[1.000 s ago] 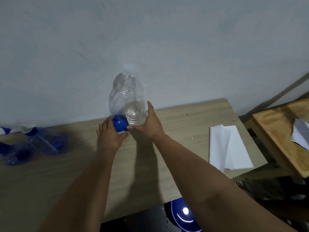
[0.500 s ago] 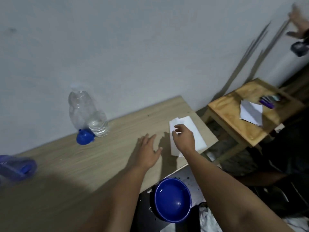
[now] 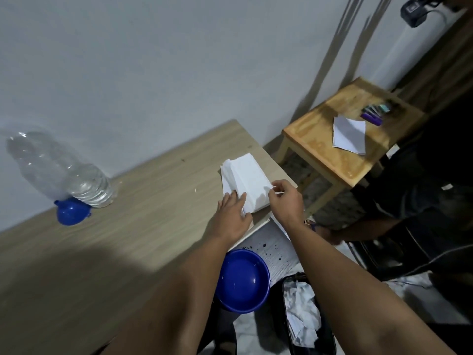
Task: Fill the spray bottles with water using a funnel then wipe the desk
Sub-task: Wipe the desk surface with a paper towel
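Both hands now on tissue stack (image 3: 247, 180); right fingers (image 3: 275, 190) pinching.

A: What lies on the light wood-grain desk (image 3: 143, 226)?
B: A clear plastic water bottle (image 3: 64, 172); a blue plastic funnel (image 3: 73, 210) touching its base; white folded paper towels (image 3: 247, 181) well right of it.

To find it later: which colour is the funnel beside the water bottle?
Blue. The funnel shows best in the head view, on the desk.
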